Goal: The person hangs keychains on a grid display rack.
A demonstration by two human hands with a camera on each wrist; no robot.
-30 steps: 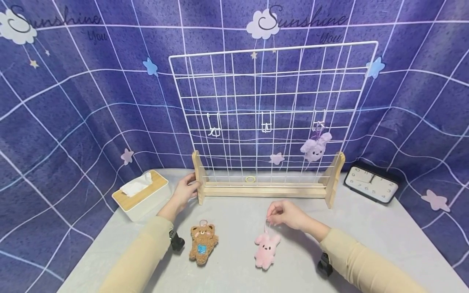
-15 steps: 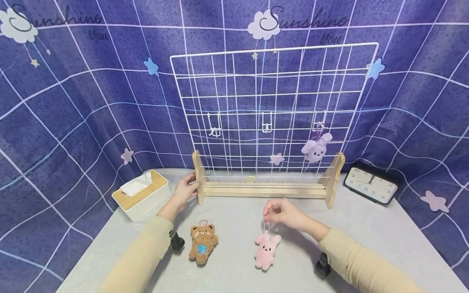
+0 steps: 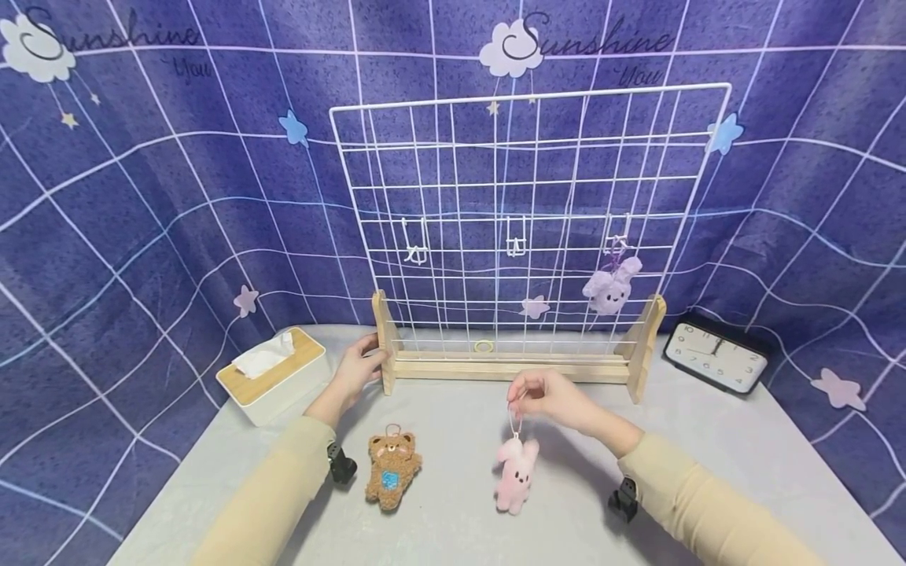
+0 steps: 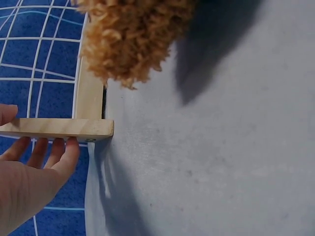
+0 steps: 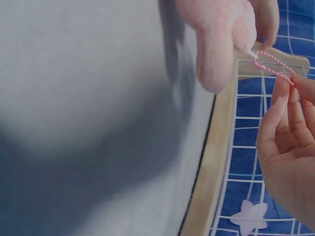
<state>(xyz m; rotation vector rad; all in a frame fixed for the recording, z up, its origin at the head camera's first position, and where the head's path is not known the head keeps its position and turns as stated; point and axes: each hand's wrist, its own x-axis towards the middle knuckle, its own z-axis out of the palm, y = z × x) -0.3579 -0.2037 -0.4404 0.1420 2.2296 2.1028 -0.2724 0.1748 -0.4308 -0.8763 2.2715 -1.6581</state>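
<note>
My right hand (image 3: 559,401) pinches the pink ball-chain loop (image 5: 275,68) of a pink plush bunny keychain (image 3: 515,475), which hangs upright below the fingertips. At the left end of the rack, my left hand (image 3: 356,369) grips the wooden side foot (image 4: 59,128), thumb on one face and fingers on the other. A brown plush bear keychain (image 3: 392,470) with a blue belly patch lies on the table between my forearms. The white wire grid rack (image 3: 495,185) carries a hook at left (image 3: 416,250) and a middle hook (image 3: 516,244). From the right hook hangs a purple plush bunny (image 3: 610,289).
A tissue box (image 3: 272,376) with a wooden lid stands left of the rack. On the right is a black-framed clock (image 3: 718,355). A small yellow ring (image 3: 484,346) shows at the rack's base. A dark blue patterned curtain (image 3: 177,236) surrounds the grey table (image 3: 453,511).
My right hand has risen slightly, drawing the loop taut. The pink bunny, which lay flat, is now pulled upright and turned a little. My left hand keeps its place on the rack.
</note>
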